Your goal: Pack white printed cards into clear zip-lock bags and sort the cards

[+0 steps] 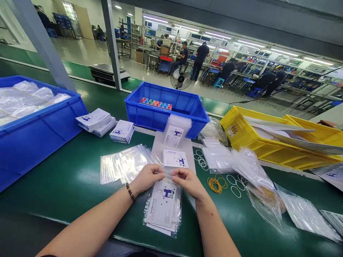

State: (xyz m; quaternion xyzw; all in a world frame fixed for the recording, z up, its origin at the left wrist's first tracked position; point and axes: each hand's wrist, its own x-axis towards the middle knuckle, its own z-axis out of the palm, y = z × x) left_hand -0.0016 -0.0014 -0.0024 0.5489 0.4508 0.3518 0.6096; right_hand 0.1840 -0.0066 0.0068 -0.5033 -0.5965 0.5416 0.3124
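Observation:
My left hand (146, 177) and my right hand (187, 180) both pinch the top edge of a clear plastic bag (163, 205) that holds a white printed card. The bag lies on top of a small pile of bagged cards on the green table (66, 185). Just beyond my fingers a loose white card (174, 158) lies flat. A fan of empty clear bags (124, 166) sits to the left of my left hand. Yellow and white rubber bands (217, 184) lie to the right of my right hand.
A blue bin (166, 109) stands ahead, a larger blue bin (32, 128) with plastic bags at the left, and yellow bins (268, 142) at the right. Card stacks (98, 122) lie near the far left. More clear bags (257, 182) spread to the right. People work at distant benches.

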